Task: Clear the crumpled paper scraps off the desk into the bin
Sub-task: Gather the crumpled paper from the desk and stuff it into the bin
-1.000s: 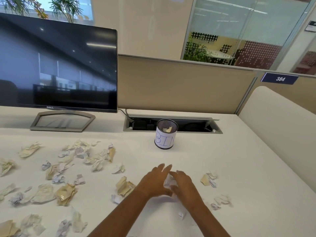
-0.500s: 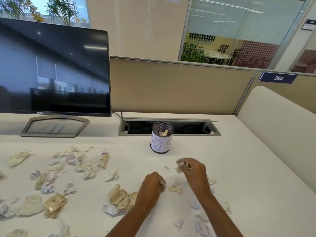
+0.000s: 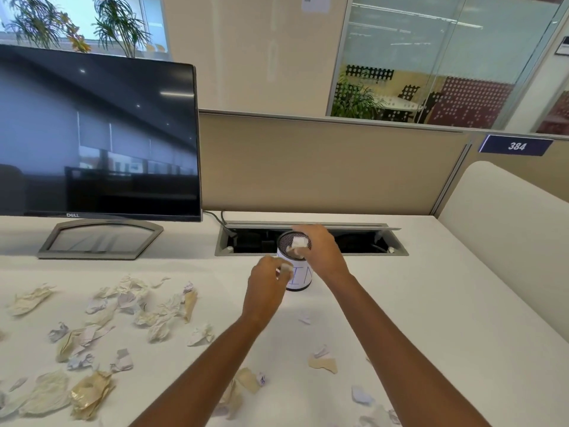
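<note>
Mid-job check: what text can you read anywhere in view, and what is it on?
"DELL": monitor, bottom edge.
"384": blue sign on the partition.
"IN": handwritten on the bin; the left hand hides anything before it.
Unreadable, too small: wall notice, plate at far right.

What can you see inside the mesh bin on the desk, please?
White paper scraps show in the mouth of the bin. The right hand covers part of the opening, so what lies deeper is hidden.
</note>
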`<action>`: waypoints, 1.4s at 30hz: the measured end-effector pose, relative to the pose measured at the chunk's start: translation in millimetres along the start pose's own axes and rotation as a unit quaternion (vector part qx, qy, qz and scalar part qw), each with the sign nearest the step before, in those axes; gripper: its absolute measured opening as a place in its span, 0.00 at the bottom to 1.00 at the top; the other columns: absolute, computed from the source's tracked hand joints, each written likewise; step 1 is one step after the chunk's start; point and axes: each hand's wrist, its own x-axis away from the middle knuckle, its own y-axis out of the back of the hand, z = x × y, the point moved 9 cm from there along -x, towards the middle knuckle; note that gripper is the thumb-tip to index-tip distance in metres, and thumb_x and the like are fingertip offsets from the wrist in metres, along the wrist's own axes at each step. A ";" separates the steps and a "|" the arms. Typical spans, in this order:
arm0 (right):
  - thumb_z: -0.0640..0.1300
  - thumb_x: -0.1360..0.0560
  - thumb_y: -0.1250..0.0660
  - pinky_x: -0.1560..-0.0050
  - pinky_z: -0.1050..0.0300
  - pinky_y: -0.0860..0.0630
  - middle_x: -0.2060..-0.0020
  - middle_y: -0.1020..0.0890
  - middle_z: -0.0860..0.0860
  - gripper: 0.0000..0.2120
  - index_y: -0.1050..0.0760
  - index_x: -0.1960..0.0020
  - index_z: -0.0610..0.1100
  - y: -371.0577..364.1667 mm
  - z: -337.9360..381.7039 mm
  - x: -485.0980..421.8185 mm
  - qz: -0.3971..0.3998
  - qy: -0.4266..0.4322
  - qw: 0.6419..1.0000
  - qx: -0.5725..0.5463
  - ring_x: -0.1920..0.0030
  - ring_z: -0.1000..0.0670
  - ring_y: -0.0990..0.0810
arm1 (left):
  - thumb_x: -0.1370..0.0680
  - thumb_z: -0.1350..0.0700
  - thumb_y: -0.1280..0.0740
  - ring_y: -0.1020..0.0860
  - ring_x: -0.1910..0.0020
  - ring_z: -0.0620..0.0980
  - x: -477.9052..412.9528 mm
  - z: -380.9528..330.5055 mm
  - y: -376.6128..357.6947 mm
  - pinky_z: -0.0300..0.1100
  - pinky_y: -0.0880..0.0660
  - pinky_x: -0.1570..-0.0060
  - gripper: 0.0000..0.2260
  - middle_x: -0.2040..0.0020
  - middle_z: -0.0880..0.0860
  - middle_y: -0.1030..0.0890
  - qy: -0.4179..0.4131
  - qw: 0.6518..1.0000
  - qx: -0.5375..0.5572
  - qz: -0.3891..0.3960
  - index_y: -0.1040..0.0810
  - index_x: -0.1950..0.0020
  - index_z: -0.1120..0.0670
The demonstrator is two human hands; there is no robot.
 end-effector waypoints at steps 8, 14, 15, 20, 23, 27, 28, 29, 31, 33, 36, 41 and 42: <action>0.30 0.27 0.36 0.37 0.46 0.27 0.42 0.23 0.42 0.15 0.24 0.41 0.38 47.8 -73.8 71.0 -0.144 -0.023 0.989 -0.040 0.40 0.44 0.25 | 0.24 0.65 0.40 0.25 0.53 0.55 -49.5 -38.6 -14.2 0.46 0.28 0.52 0.08 0.50 0.58 0.24 -0.030 0.998 -0.052 0.020 0.22 0.51 0.65; 0.34 0.25 0.36 0.42 0.58 0.32 0.48 0.19 0.45 0.08 0.22 0.47 0.41 52.2 -150.4 141.8 -0.159 -0.118 0.980 -0.021 0.44 0.44 0.22 | 0.21 0.61 0.40 0.36 0.29 0.55 -51.3 -40.4 -41.2 0.46 0.38 0.29 0.21 0.29 0.59 0.33 -0.072 0.980 -0.150 0.105 0.36 0.28 0.59; 0.36 0.24 0.36 0.41 0.58 0.32 0.48 0.19 0.46 0.08 0.22 0.47 0.42 52.0 -159.5 152.6 -0.160 -0.132 0.978 -0.025 0.43 0.44 0.23 | 0.21 0.60 0.40 0.38 0.28 0.55 -45.8 -41.4 -41.3 0.46 0.41 0.28 0.22 0.28 0.58 0.35 -0.094 0.974 -0.177 0.100 0.38 0.27 0.59; 0.39 0.23 0.37 0.32 0.51 0.37 0.39 0.23 0.45 0.12 0.24 0.40 0.43 39.2 -187.0 191.9 -0.124 -0.178 0.976 -0.034 0.34 0.45 0.29 | 0.20 0.59 0.41 0.41 0.25 0.54 21.9 -33.9 -41.2 0.44 0.43 0.27 0.21 0.25 0.57 0.38 -0.194 0.965 -0.164 0.058 0.37 0.27 0.55; 0.39 0.22 0.39 0.27 0.48 0.44 0.35 0.26 0.45 0.14 0.26 0.37 0.43 33.9 -183.3 199.6 -0.114 -0.175 0.978 -0.021 0.31 0.46 0.32 | 0.19 0.48 0.46 0.50 0.23 0.49 61.7 7.7 -68.1 0.42 0.50 0.25 0.24 0.22 0.53 0.49 -0.117 0.956 -0.226 0.143 0.47 0.24 0.49; 0.42 0.21 0.41 0.25 0.49 0.43 0.32 0.28 0.49 0.16 0.29 0.34 0.46 24.3 -170.5 204.9 -0.113 -0.171 0.978 -0.044 0.29 0.49 0.35 | 0.20 0.41 0.49 0.59 0.23 0.53 96.4 46.2 -95.4 0.49 0.60 0.25 0.29 0.22 0.56 0.57 0.023 0.938 -0.248 0.239 0.56 0.23 0.50; 0.42 0.21 0.42 0.26 0.50 0.42 0.32 0.28 0.50 0.16 0.29 0.34 0.47 21.6 -167.1 206.5 -0.117 -0.170 0.977 -0.046 0.29 0.50 0.35 | 0.20 0.41 0.50 0.59 0.23 0.53 103.3 45.8 -99.6 0.49 0.61 0.25 0.29 0.22 0.56 0.58 0.023 0.935 -0.252 0.247 0.55 0.23 0.50; 0.43 0.21 0.41 0.26 0.51 0.42 0.33 0.28 0.50 0.16 0.28 0.34 0.47 18.9 -163.8 208.2 -0.123 -0.169 0.977 -0.045 0.29 0.50 0.35 | 0.20 0.41 0.50 0.59 0.23 0.53 110.8 44.0 -104.1 0.49 0.62 0.25 0.29 0.22 0.56 0.58 0.018 0.933 -0.252 0.258 0.55 0.23 0.50; 0.42 0.21 0.41 0.26 0.51 0.40 0.33 0.27 0.50 0.16 0.28 0.35 0.46 13.4 -156.4 210.4 -0.138 -0.162 0.976 -0.037 0.29 0.49 0.34 | 0.21 0.40 0.49 0.60 0.23 0.52 127.6 38.5 -114.7 0.48 0.63 0.25 0.30 0.22 0.55 0.59 0.007 0.927 -0.241 0.288 0.55 0.23 0.50; 0.43 0.21 0.42 0.27 0.49 0.38 0.34 0.26 0.50 0.15 0.28 0.35 0.46 8.1 -148.7 211.2 -0.155 -0.158 0.974 -0.042 0.30 0.49 0.33 | 0.23 0.36 0.49 0.62 0.23 0.52 146.9 31.1 -128.2 0.48 0.64 0.26 0.33 0.22 0.55 0.61 -0.007 0.912 -0.232 0.337 0.57 0.23 0.50; 0.46 0.20 0.44 0.27 0.50 0.38 0.34 0.27 0.54 0.16 0.29 0.35 0.49 1.3 -139.3 210.7 -0.164 -0.157 0.971 -0.077 0.30 0.52 0.34 | 0.24 0.35 0.49 0.62 0.23 0.51 169.2 21.2 -143.3 0.48 0.63 0.25 0.35 0.22 0.53 0.61 -0.025 0.894 -0.204 0.398 0.57 0.23 0.48; 0.43 0.20 0.46 0.37 0.60 0.32 0.40 0.22 0.53 0.15 0.25 0.39 0.44 6.7 -141.2 214.2 -0.226 -0.181 0.941 -0.175 0.37 0.52 0.26 | 0.25 0.42 0.36 0.60 0.23 0.49 183.5 15.9 -143.6 0.48 0.55 0.24 0.32 0.22 0.49 0.58 -0.056 0.879 -0.161 0.445 0.47 0.25 0.43; 0.43 0.20 0.47 0.38 0.61 0.32 0.42 0.22 0.55 0.15 0.24 0.40 0.43 6.1 -141.7 215.4 -0.235 -0.189 0.934 -0.194 0.38 0.53 0.26 | 0.25 0.44 0.35 0.58 0.23 0.48 183.9 15.2 -142.1 0.46 0.54 0.24 0.30 0.22 0.47 0.56 -0.071 0.878 -0.169 0.442 0.44 0.26 0.42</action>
